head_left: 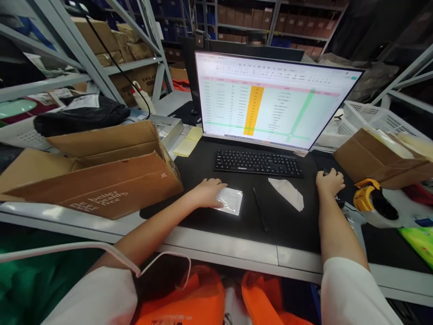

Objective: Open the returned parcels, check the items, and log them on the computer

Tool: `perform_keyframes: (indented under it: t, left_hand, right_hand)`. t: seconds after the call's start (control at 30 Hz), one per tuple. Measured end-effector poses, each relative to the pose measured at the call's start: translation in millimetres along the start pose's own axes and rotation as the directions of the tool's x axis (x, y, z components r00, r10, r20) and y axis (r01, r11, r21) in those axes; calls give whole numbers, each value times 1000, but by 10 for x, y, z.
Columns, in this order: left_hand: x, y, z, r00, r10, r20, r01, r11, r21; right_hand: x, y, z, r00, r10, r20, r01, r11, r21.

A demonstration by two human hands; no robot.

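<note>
My left hand (209, 193) rests on the black desk mat, its fingers curled over the left edge of a small clear plastic packet (232, 201) with something white in it. The thumb lies on the packet. At the right, my right hand (329, 181) is wrapped over a dark computer mouse (325, 172), mostly hidden under the palm. Between the hands lie a thin black pen-like tool (260, 210) and a folded white paper (287, 192). Behind them sits a black keyboard (259, 163) below a monitor (270, 99) showing a spreadsheet.
An open cardboard box (135, 180) stands at the left, with a black plastic parcel (81, 115) behind it. Yellow notes (189, 142) lie beside the monitor. At the right are another cardboard box (375, 158), a yellow tape dispenser (363, 196) and a white basket (382, 115).
</note>
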State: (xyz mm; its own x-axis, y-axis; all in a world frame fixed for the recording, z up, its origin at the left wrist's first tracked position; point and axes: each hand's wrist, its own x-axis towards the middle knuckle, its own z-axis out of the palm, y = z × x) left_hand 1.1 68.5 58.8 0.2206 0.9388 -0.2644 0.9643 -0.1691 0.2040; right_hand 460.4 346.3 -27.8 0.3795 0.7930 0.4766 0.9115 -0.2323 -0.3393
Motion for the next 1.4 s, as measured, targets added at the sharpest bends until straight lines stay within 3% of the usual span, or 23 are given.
perform_keyframes:
  t: [0.23, 0.53, 0.87, 1.4]
  left_hand:
    - [-7, -27, -3, 997, -45, -63, 43, 998, -38]
    - [-161, -181, -22, 980, 39, -195, -64, 990, -122]
    - [-213, -161, -8, 901, 147, -409, -221, 965, -139]
    - [-229, -169, -3, 886, 170, -431, -253, 957, -144]
  right_hand:
    - [-21, 22, -43, 998, -32, 54, 30, 999, 45]
    - [2, 32, -16, 996, -34, 84, 30, 999, 43]
    - [2, 37, 7, 996, -21, 87, 18, 999, 34]
    - [2, 19, -13, 995, -16, 98, 11, 999, 50]
